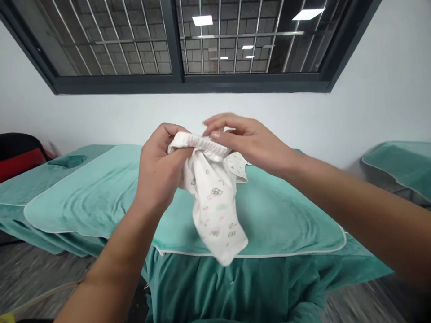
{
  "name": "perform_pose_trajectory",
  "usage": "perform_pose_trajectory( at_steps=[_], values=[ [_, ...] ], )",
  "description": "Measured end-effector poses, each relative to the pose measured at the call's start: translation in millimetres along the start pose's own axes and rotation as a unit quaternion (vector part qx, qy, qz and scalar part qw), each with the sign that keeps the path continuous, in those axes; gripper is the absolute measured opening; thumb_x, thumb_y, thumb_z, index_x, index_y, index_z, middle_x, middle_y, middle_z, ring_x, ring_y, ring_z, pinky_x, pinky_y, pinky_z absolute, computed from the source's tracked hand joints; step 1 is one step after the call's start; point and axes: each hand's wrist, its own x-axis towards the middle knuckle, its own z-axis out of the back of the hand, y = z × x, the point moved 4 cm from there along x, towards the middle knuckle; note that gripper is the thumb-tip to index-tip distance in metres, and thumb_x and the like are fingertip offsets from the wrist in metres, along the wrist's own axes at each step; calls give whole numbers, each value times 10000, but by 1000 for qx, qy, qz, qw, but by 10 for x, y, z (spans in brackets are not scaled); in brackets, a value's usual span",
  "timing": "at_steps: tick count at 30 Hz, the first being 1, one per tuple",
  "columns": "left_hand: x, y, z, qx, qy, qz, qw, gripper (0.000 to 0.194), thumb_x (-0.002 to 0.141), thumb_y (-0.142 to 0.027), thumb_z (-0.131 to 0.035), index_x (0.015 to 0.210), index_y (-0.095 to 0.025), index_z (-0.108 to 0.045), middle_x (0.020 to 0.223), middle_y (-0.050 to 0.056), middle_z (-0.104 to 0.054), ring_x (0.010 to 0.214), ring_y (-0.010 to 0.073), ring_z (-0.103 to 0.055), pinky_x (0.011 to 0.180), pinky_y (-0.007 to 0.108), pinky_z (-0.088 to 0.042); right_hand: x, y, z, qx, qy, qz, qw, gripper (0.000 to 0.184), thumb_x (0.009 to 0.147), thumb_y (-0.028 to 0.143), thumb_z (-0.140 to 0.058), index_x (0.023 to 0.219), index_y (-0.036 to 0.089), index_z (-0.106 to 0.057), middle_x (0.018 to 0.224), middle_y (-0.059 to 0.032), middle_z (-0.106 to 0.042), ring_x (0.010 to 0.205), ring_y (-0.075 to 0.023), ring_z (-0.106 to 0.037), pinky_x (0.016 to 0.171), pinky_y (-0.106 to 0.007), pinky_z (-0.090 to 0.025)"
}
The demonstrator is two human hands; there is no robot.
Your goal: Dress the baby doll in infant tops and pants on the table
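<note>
White baby pants [215,193] with a small leaf-like and pink print hang in front of me, their gathered waistband at the top and a leg dangling down. My left hand [161,166] is closed on the left side of the waistband, thumb in front. At the waistband's right end, my right hand [240,139] has its thumb and fingers curled close together on the edge; its fingertips are slightly blurred. Behind the pants shows a piece of white printed cloth [238,167]; whether it belongs to them I cannot tell.
Below my hands a light green towel [279,211] with pale piping covers a bed draped in darker green cloth [235,287]. A barred window [183,80] is in the white wall ahead. A red and black object [20,159] stands far left, another green-covered surface [400,161] at right.
</note>
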Motion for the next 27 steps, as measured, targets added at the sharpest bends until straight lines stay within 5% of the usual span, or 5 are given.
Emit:
perform_pose_trajectory(
  at_steps=[6, 13, 20, 23, 27],
  values=[
    [0, 289, -93, -31, 23, 93, 995, 105, 776, -175, -700, 819, -207, -610, 678, -40, -551, 568, 94, -496, 515, 205, -380, -206, -233, -74, -46, 92, 4, 995, 349, 913, 541, -656, 837, 205, -710, 1010, -49, -661, 1032, -210, -604, 968, -354, -471],
    [-86, 609, -43, 14, 395, 225, 891, 228, 713, -287, -852, 874, -178, -732, 811, 25, -699, 699, 177, -639, 596, 250, -500, -207, -873, 142, 123, -112, -76, 983, 518, 865, 742, -588, 832, 230, -655, 792, -18, -619, 796, -183, -597, 705, -302, -490],
    [146, 1133, 35, -111, 140, 155, 972, 243, 825, -404, -769, 982, -233, -699, 833, 28, -684, 796, 195, -677, 659, 265, -528, -355, -1439, -37, 243, 16, -138, 960, 433, 842, 630, -712, 785, 210, -621, 727, 17, -581, 652, -125, -542, 593, -258, -436],
    [198, 1250, 44, -119, 129, 166, 970, 222, 827, -357, -768, 993, -235, -686, 908, 27, -681, 813, 176, -667, 669, 255, -517, -377, -1441, -93, 206, 89, -138, 965, 364, 839, 516, -763, 760, 193, -616, 723, 20, -574, 657, -118, -538, 590, -254, -423],
    [223, 1091, -100, -92, 180, 125, 971, 365, 810, -331, -786, 1140, -228, -669, 1135, 68, -681, 1023, 222, -661, 812, 303, -536, -230, -1306, -92, 155, -6, -93, 984, 352, 848, 515, -750, 770, 197, -623, 752, 14, -567, 698, -125, -527, 615, -263, -418]
  ],
)
